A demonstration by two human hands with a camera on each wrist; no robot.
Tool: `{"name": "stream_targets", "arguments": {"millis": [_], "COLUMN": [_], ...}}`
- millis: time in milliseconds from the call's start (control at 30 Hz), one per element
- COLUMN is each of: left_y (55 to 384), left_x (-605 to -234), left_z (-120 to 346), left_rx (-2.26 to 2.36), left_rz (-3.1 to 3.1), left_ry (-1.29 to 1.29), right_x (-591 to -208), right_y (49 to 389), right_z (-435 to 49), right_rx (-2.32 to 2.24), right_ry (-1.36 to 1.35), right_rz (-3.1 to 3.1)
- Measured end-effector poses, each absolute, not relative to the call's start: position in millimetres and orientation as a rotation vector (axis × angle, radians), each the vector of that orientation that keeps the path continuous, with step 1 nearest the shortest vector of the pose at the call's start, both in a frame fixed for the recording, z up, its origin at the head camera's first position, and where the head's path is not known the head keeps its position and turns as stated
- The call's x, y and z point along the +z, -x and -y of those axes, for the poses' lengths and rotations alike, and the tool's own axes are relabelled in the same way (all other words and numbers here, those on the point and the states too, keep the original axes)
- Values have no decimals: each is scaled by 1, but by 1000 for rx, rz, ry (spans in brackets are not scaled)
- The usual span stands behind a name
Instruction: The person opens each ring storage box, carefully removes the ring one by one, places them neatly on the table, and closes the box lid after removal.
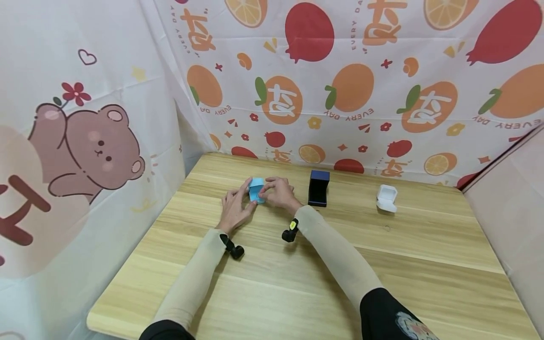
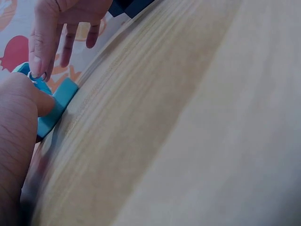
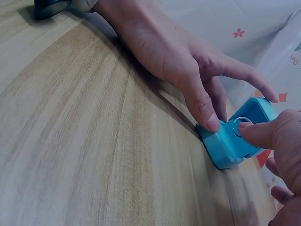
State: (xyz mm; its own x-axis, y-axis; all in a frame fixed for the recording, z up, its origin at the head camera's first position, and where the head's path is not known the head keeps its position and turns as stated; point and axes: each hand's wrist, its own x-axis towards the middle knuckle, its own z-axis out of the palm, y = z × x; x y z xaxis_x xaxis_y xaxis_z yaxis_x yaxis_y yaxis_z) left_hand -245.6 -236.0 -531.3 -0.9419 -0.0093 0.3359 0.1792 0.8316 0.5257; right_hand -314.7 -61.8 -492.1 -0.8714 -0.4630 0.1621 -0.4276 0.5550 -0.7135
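Note:
A small turquoise ring box (image 1: 257, 187) stands with its lid up near the far left of the wooden table. My left hand (image 1: 234, 208) holds it, the thumb on the front of its base and the index finger reaching to the lid, as the right wrist view shows. At the opening, my right hand (image 1: 280, 192) pinches a thin silver ring (image 3: 241, 118) between thumb and finger. The ring overlaps the box's inside in the right wrist view. Part of the ring is hidden by the right thumb.
Right of the hands stands an open dark blue box (image 1: 318, 188) with a black inside. Farther right is an open white ring box (image 1: 386, 198). A fruit-print cloth (image 1: 314, 127) hangs behind the table (image 1: 263, 288), and a bear-print cloth (image 1: 95, 151) hangs at the left.

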Motion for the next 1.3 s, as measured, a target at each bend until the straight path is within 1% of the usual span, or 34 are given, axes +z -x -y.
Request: {"name": "stream_targets", "arguments": {"millis": [533,1000,1300], "left_y": [248,248,248], "left_x": [-532,-532,-529], "left_z": [237,238,236], "left_rx": [-807,-790,-795], "left_rz": [2703,2707,2714], "left_ry": [90,96,58], "right_x": [-490,-489,-489], "right_y": [318,318,317], "right_z": [51,48,45], "right_rx": [-1237,-1138,-1111], "right_ry": [772,738,780], "right_rz": [-2694,-2716,-2691]}}
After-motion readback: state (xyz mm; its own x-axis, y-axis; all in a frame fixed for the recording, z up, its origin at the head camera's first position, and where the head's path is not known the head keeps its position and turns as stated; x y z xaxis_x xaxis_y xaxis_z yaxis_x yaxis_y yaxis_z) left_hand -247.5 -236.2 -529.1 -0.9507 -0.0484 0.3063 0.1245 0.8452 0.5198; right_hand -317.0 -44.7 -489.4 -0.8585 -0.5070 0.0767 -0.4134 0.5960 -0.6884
